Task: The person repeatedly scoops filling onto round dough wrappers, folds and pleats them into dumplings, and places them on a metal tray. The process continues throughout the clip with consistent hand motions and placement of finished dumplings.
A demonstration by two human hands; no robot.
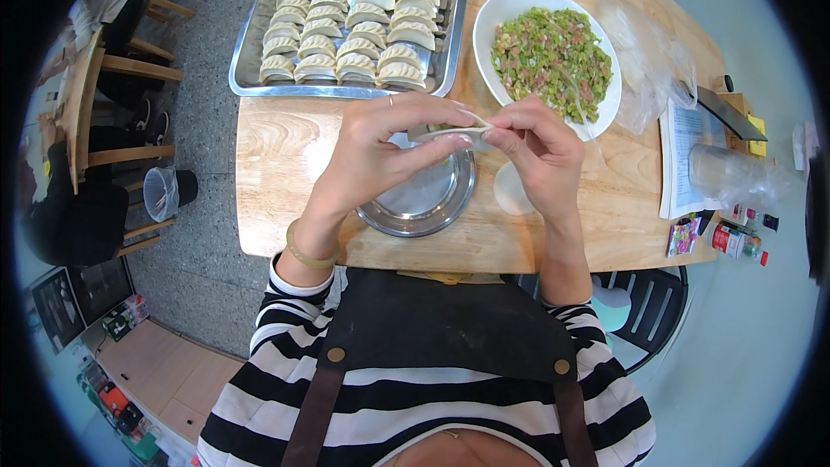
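A partly folded dumpling (447, 133) is held between my two hands, above a round metal dish (418, 207). My left hand (395, 143) grips its left side between thumb and fingers. The thumb and forefinger of my right hand (541, 149) pinch its right end. A round dumpling wrapper (515, 188) lies on the wooden table (616, 214), partly behind my right hand. Beyond my hands, pleated dumplings (367, 34) stand in rows on a metal tray (457, 45). A white bowl (481, 26) holds chopped green and pink filling (551, 55), with a thin utensil resting in it.
Clear plastic bags (648, 71), a paper booklet (674, 162), a candy-coloured packet (683, 237) and a bottle (726, 241) are at the right. A lined waste bin (162, 194) stands on the floor at left, near people seated at another table (87, 104). A black chair (652, 311) is at the lower right.
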